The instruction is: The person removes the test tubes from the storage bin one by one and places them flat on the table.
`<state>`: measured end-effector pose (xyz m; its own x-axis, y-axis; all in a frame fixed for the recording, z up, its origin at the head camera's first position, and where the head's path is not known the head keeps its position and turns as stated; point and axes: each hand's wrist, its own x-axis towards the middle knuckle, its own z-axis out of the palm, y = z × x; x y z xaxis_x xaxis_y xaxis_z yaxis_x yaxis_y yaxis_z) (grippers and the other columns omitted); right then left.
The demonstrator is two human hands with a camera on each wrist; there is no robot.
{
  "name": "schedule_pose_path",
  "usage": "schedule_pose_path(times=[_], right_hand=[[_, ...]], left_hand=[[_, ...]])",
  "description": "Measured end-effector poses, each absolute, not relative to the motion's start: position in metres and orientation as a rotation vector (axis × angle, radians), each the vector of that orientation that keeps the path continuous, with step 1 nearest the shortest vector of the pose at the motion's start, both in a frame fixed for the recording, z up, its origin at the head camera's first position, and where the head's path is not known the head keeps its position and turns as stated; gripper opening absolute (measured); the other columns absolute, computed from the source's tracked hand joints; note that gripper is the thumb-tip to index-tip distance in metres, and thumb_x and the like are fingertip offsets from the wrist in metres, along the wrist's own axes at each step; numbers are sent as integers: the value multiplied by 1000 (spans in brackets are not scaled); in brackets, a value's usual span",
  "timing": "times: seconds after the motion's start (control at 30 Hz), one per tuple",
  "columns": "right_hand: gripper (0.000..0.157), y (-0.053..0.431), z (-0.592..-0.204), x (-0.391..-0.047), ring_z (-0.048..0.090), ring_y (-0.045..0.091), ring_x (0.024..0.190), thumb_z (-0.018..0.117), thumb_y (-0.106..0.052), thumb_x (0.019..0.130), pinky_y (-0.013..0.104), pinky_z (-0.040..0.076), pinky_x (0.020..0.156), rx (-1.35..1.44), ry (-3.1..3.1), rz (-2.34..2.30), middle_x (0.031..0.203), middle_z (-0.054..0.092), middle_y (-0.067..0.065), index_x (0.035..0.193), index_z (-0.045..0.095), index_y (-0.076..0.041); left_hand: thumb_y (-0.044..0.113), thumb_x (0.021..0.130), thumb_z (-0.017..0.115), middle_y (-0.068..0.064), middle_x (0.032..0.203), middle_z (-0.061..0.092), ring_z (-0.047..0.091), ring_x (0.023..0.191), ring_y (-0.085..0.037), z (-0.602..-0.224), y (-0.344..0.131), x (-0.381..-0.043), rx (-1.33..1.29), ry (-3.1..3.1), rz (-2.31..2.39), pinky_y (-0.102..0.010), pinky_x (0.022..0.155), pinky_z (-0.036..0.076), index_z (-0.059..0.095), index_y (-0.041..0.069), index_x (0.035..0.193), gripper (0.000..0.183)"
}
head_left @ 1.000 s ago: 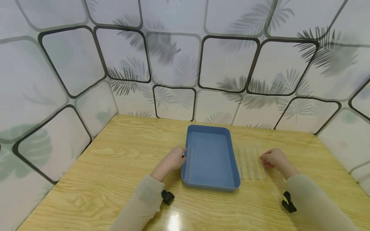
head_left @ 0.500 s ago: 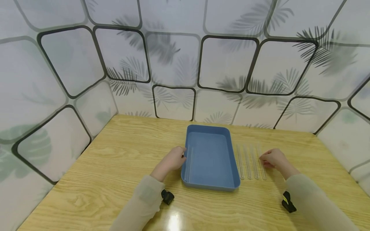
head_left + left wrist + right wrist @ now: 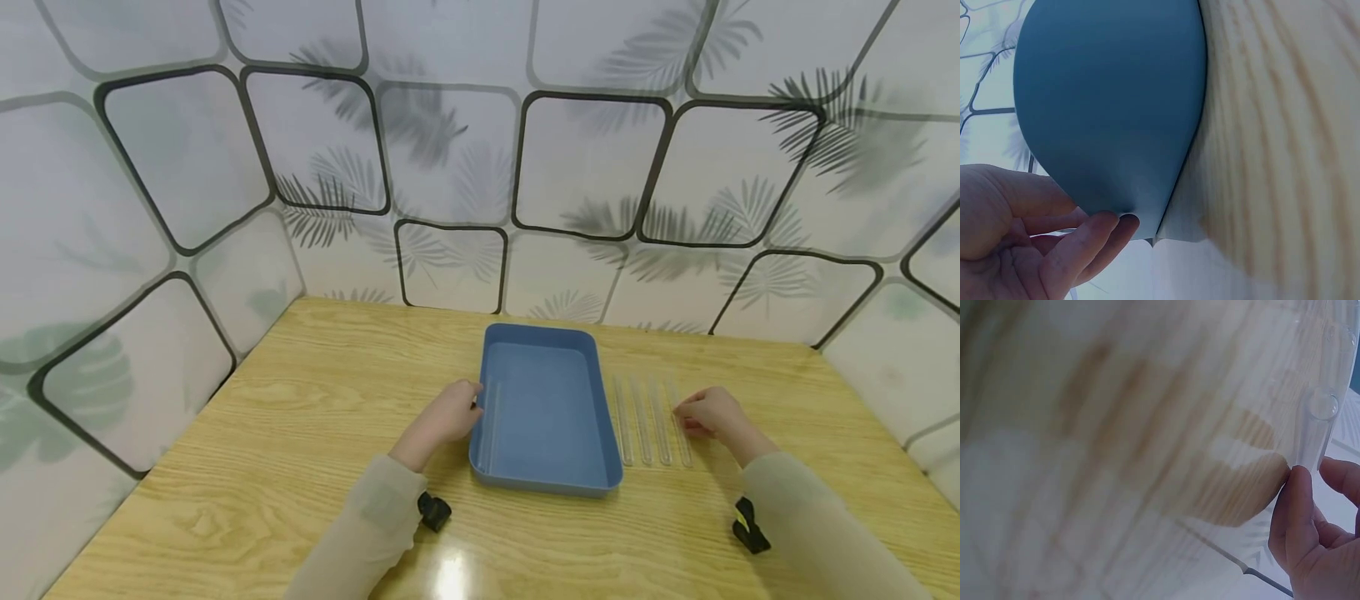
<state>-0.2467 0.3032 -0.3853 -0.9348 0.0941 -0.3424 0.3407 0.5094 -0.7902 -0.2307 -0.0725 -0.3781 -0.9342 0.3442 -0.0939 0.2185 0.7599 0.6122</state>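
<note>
A blue rectangular tray [image 3: 551, 492] stands on the table. My left hand [image 3: 453, 410] grips the tray's left wall, its fingertips against the outer side in the left wrist view. Inside the tray, along that wall, lies clear tubing that looks like a test tube [image 3: 491, 429]; whether it is one or two I cannot tell. Right of the tray, several clear test tubes [image 3: 642, 425] lie side by side. My right hand [image 3: 712, 412] pinches the rightmost test tube [image 3: 1319, 419] between thumb and fingers; it appears to rest on the table.
The wooden table [image 3: 315, 400] extends to both sides of the tray. Patterned curtain walls [image 3: 450, 167] enclose its back and sides. A black wrist camera [image 3: 434, 512] sits at the left wrist, another black wrist camera [image 3: 750, 527] at the right.
</note>
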Motion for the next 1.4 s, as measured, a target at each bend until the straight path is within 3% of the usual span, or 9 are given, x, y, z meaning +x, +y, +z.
schedule_pose_path(times=[1.4], right_hand=[[26, 306, -383, -245, 54, 12, 58, 59, -5, 80, 27, 52, 55, 332, 2530, -1316, 69, 54, 7, 93, 54, 16]], left_hand=[[3, 90, 47, -25, 126, 43, 45, 113, -31, -378, -72, -230, 461, 2763, 938, -37, 89, 43, 40, -13, 125, 39]])
